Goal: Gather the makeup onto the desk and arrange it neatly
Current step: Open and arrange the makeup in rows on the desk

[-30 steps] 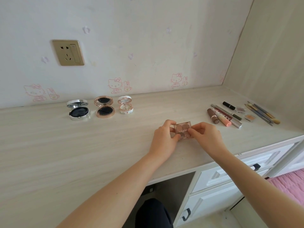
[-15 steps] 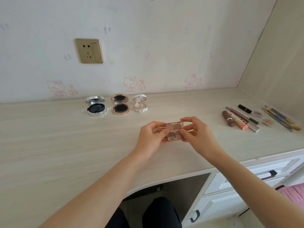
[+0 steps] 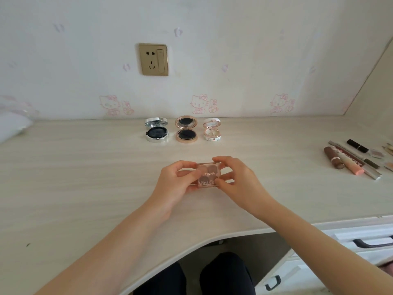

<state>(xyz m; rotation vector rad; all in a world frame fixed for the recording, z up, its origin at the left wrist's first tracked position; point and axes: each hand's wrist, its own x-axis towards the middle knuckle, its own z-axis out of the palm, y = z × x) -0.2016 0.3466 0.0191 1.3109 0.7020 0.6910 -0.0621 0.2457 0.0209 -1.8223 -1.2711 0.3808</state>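
Pinching eyeshadow palette (image 3: 208, 174) above desk (image 3: 85, 177): left hand (image 3: 177, 184), right hand (image 3: 236, 182), fingers curled.

- Gold wall socket (image 3: 153, 59) with a rocker switch on its right half, set in the pale wall.
- Pink cartoon-cat prints (image 3: 198, 104) in a row low on the wall.
- White drawers (image 3: 361, 235) at lower right, with dark handles (image 3: 373, 243).
- Pale wood-grain side panel (image 3: 378, 86) at right.
- Blurred white object (image 3: 12, 126) at the left edge; what it is cannot be told.
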